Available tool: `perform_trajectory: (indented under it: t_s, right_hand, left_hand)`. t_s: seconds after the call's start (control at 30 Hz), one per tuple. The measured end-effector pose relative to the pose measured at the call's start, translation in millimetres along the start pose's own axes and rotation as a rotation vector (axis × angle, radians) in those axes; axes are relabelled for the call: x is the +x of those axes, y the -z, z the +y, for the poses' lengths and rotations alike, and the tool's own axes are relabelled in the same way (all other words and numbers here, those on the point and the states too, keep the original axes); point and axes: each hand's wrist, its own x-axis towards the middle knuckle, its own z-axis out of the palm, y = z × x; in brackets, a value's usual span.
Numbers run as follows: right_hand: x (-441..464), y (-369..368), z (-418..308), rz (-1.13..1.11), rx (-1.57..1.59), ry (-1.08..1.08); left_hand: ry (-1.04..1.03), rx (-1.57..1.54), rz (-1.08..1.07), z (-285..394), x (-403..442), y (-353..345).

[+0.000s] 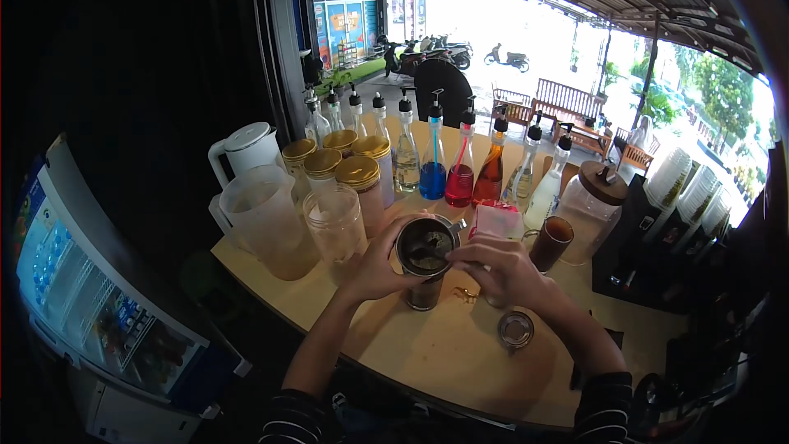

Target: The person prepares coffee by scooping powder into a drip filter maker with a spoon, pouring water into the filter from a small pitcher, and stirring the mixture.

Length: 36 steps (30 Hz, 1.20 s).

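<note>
1 cup (426, 261) in L hand (378, 267); R hand (505, 267) @ rim; storefront txt (343, 20) blurry.

Centre: metal cup (399, 248), contents too dark for us to name; utensil (434, 245), lower end unclear to us. Four o'clock: dark clutter (715, 378), indistinct. Seven: striped sleeve (292, 418), cut off below. Eight: fridge (152, 362), labels unreadable to us. Between two and three: pale shape (644, 133), blurred.

Glossy glass, pale smooth wood
The pump bottles (460, 185) look like shiny clear glass, the jar lids (357, 170) glossy gold metal, the pitcher (261, 218) cloudy plastic, the counter (394, 345) smooth wood.
</note>
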Motion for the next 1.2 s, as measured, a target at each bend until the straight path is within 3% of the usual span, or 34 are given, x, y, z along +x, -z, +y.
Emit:
perform_trajectory:
  t_s: [0.23,0.37,0.77,0.87,0.97,1.03,1.2]
  right_hand:
    - [2,2,-6,-0.059,0.194,-0.228]
    - [4,-2,-1,0.055,0.202,-0.239]
    - [4,-1,1,0.012,0.276,-0.279]
    - [3,1,-2,0.037,0.178,-0.235]
    - [-2,2,2,0.108,-0.097,-0.056]
    - [-6,2,7,0.027,-0.247,0.086]
    - [-1,6,-4,-0.033,-0.311,0.170]
  left_hand:
    - [-0.016,0.026,0.064,-4,-2,2]
    - [-0.048,-0.004,-0.004,0,2,2]
    - [-0.024,0.063,-0.059,6,6,7]
    - [-0.042,0.177,-0.025,5,4,6]
    - [-0.062,0.290,0.015,7,2,5]
    - [-0.060,0.309,0.032,7,2,3]
    - [-0.055,0.345,0.037,7,2,-3]
